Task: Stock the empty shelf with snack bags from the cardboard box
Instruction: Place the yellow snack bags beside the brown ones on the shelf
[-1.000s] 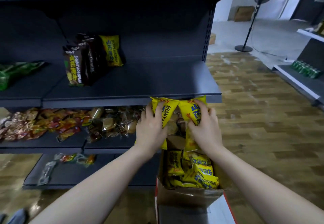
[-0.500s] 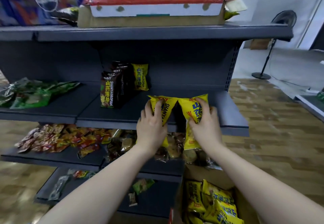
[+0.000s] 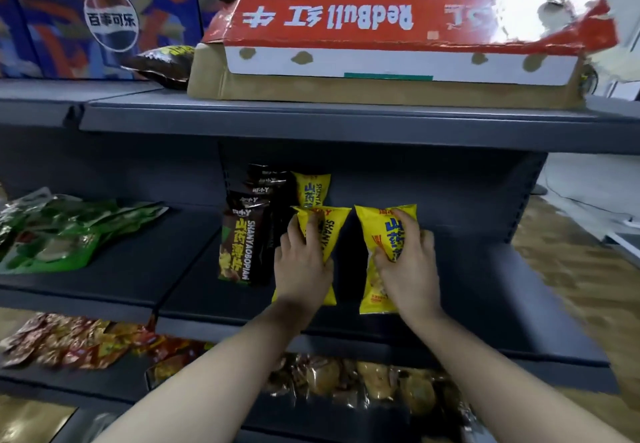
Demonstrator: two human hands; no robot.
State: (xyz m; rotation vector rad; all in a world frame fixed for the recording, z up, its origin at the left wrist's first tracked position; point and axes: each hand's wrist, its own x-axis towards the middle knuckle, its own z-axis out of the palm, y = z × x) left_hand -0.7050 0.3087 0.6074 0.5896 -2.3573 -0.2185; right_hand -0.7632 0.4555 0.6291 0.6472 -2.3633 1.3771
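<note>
The person's fingers on the left hand curl over the front of a yellow snack bag, and the thumb looks tucked round its side, so the hand grips that bag. The right hand does the same with a second yellow bag, its fingers wrapped over the bag's middle. Each hand holds just one bag, most likely so two can go in at once. Both bags stand tall with their top seams up, probably because the bags already on the shelf stand that way and shoppers can then read the fronts. It is hard to tell whether the two bags touch the shelf board yet or hang just above it. The left bag is just beside a row of dark brown bags, and in front of another yellow bag that stands near the back wall. So the left bag seems meant to build a yellow line next to the brown one. The right bag sits apart from it, over bare shelf, maybe to start a new line. Far to the left lie some green bags, flat in a pile. On the board above rests a red and white box. The cardboard box that the bags come from is not in view. Most of this shelf is bare, so plenty of stocking is left to do.
</note>
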